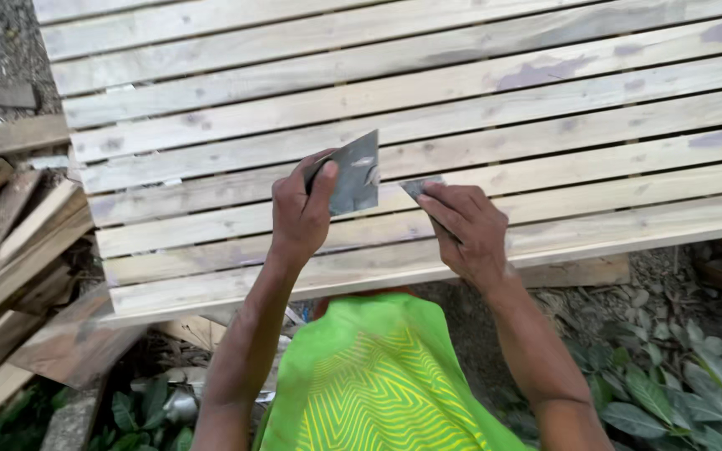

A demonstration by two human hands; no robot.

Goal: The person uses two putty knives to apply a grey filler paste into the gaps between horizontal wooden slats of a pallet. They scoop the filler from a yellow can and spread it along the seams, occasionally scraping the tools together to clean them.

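Grey flat scraper blade (354,174) pinched in left hand (298,213), right hand (465,230) fingers gripping small grey piece (419,189), slatted wood (545,108)

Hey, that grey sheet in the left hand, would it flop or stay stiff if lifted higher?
The grey sheet probably bends easily: it looks thin and stands up only where the left hand pinches its edge. It seems light, since a few fingers hold it. The smaller grey piece under the right hand likely behaves alike against the wooden slats.
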